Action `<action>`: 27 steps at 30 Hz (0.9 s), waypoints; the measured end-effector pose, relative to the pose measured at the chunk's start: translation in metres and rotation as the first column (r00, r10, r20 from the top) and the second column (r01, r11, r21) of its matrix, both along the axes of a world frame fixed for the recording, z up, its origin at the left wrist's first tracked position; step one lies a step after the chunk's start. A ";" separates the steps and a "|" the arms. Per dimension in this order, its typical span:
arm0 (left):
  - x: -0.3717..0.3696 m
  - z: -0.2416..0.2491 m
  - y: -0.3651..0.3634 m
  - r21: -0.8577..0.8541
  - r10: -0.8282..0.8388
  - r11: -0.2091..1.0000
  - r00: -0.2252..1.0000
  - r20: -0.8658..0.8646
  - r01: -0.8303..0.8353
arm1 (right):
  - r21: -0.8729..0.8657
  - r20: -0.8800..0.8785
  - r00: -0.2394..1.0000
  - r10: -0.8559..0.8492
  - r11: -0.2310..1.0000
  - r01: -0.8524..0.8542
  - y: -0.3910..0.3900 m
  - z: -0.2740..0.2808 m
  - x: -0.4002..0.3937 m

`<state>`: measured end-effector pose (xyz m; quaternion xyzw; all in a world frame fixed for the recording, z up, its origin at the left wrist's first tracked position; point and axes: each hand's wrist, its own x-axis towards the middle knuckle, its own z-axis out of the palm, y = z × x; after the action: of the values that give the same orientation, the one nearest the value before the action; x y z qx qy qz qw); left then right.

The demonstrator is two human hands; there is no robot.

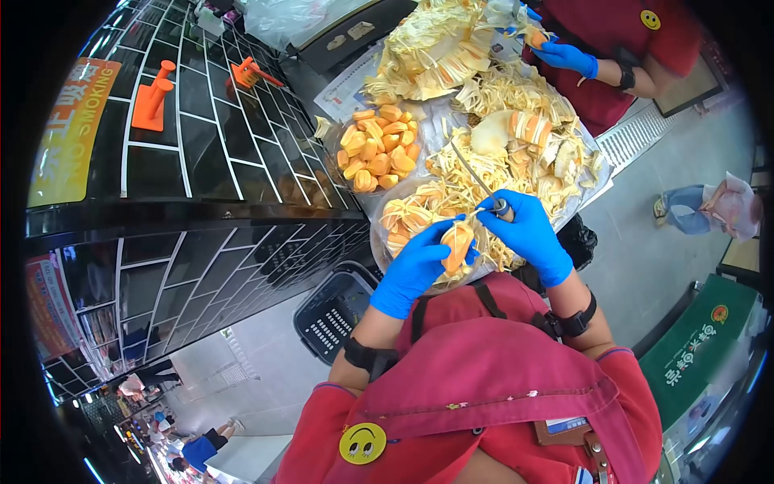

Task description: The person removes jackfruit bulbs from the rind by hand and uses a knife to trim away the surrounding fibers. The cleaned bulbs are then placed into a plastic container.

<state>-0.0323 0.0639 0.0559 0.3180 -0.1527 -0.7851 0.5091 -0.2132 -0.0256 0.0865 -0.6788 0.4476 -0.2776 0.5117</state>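
Note:
My left hand [419,266], in a blue glove, holds an orange-yellow fruit pod [458,245] with pale strands on it. My right hand [528,230], gloved in blue too, is closed round the handle of a long thin knife [476,177], its blade pointing up and left over the scraps. Between the hands, the right fingertips pinch a pale strand near the pod. Beneath the left hand is a bag or bowl of pods and shreds [405,218]. Behind it stands a clear container of cleaned orange pods [377,148].
Yellow shreds [516,89] and rind pieces [431,52] cover the table. Across it, at the upper right, a co-worker's gloved hands [564,56] hold another pod. A black basket [332,310] stands by the tiled wall [218,137]. A person [709,206] is at the far right.

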 end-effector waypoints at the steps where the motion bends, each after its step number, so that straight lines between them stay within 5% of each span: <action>1: -0.002 -0.005 0.001 0.031 -0.031 0.999 0.992 -0.119 0.035 | -0.006 -0.044 0.999 0.009 1.000 -0.009 -0.001 0.009 0.001; 4: -0.006 -0.002 0.002 0.085 -0.030 0.995 0.971 -0.235 0.052 | -0.113 -0.216 0.974 -0.074 0.992 0.050 -0.006 0.002 -0.002; 5: -0.003 -0.003 0.002 -0.022 -0.052 0.999 0.969 -0.241 0.048 | -0.191 -0.153 0.969 -0.195 0.968 0.164 -0.011 -0.014 -0.005; 7: 0.000 -0.002 0.004 -0.127 -0.071 0.991 0.967 -0.244 0.041 | -0.249 -0.279 0.941 -0.192 0.961 0.122 -0.023 -0.015 -0.016; 9: -0.001 0.003 0.006 -0.019 0.071 0.997 0.997 -0.016 -0.071 | -0.291 -0.357 0.915 -0.187 0.953 0.081 -0.023 -0.014 -0.021; 12: -0.007 0.012 0.001 0.039 0.146 0.987 0.976 0.160 -0.154 | -0.111 -0.464 0.882 -0.076 0.993 0.027 -0.014 -0.010 -0.022; 14: -0.009 0.014 0.000 0.032 0.137 0.989 0.967 0.214 -0.147 | 0.026 0.002 1.000 -0.001 1.000 0.001 0.005 0.000 -0.014; 19: -0.010 0.018 -0.001 -0.015 0.079 0.997 0.913 0.400 -0.080 | 0.180 0.012 0.990 0.143 0.973 -0.143 0.015 0.015 -0.003; 25: -0.001 0.012 0.005 -0.038 0.004 0.999 0.866 0.500 0.018 | 0.098 0.038 0.977 0.211 0.972 -0.214 0.017 0.012 -0.008; 27: 0.004 0.002 0.007 0.058 0.001 0.998 0.979 0.205 -0.013 | 0.150 0.103 0.984 0.146 0.976 -0.161 0.022 0.000 -0.005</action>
<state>-0.0287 0.0711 0.0580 0.4126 -0.1799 -0.7506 0.4838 -0.2182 -0.0038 0.0867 -0.6554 0.3904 -0.2317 0.6036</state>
